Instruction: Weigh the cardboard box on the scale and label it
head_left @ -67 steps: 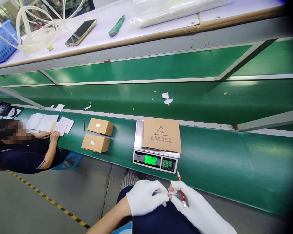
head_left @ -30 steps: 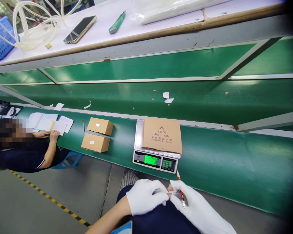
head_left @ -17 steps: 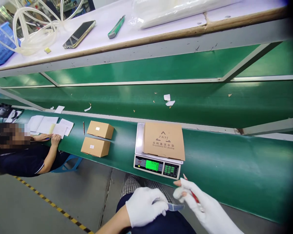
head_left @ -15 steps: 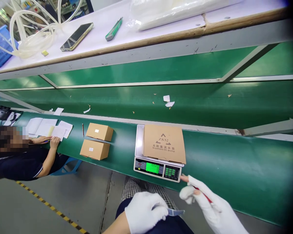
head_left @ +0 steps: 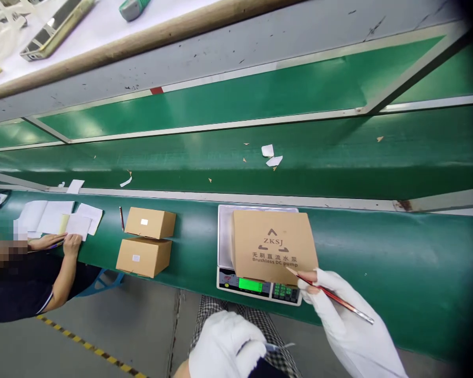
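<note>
**Pencil (head_left: 331,296) tip at the box (head_left: 271,244) on the scale (head_left: 224,231)**

At the bottom edge of the frame the gloved left hand (head_left: 226,344) is curled shut around a thin strip (head_left: 278,346); what the strip is cannot be told. Just right of it and higher, the gloved right hand (head_left: 339,320) pinches the red pencil, whose point touches the near right corner of the brown printed box. That box lies flat on the scale's pan, low in the middle of the frame, above the lit green display.

The step in hand looks like marking the lid. A clean mark calls for light, steady pressure so the box does not slide on the pan.

Further left on the green belt (head_left: 378,247) sit two small boxes (head_left: 150,222), and beyond them a co-worker's hand (head_left: 71,242) rests on papers (head_left: 43,218). Paper scraps (head_left: 271,156) lie on the belt above. A phone (head_left: 55,26) lies on the shelf at upper left.

Two seconds ago both hands met low over the lap, the pencil upright between them. Now the right hand has reached up to the box and the left stays low. The view has dipped closer.
</note>
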`<state>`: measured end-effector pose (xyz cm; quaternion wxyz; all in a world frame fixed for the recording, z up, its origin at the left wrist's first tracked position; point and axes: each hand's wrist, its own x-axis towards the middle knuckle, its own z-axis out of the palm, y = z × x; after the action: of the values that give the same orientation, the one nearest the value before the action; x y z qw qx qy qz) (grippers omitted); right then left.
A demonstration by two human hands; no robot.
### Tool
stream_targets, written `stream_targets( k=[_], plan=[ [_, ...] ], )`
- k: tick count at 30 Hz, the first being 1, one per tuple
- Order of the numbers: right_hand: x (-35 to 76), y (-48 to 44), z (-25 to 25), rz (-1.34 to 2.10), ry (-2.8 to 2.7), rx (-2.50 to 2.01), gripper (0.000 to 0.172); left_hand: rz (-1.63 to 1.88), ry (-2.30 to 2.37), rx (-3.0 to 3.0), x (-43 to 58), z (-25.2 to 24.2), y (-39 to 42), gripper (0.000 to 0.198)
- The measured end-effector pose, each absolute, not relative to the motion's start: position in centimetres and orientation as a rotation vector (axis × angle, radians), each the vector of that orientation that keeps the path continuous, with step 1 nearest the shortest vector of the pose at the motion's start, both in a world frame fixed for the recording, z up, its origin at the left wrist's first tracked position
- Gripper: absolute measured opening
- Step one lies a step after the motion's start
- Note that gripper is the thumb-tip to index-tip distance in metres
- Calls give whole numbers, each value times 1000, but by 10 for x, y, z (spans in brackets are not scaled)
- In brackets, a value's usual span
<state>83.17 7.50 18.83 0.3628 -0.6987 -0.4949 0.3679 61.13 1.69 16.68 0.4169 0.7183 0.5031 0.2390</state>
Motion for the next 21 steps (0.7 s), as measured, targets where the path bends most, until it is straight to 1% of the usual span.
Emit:
stream_targets(
  k=[5, 12, 17, 19, 21],
  plan=[
    [833, 85, 194, 954, -1198, -1707, 23, 581, 1267, 1853, 608, 175, 38, 23],
    [836, 89, 193, 1020, -959, -1686, 27, 582, 1198, 1879, 609, 170, 38, 25],
    [834, 85, 192, 1038, -933, -1680, 29, 522, 1202, 1807, 610, 165, 30, 18],
    [833, 82, 194, 1017, -1003, -1669, 26, 485, 1233, 1709, 611, 171, 31, 13],
    [832, 76, 198, 987, -1115, -1640, 21, 439, 1275, 1515, 612, 183, 37, 13]
  ],
)
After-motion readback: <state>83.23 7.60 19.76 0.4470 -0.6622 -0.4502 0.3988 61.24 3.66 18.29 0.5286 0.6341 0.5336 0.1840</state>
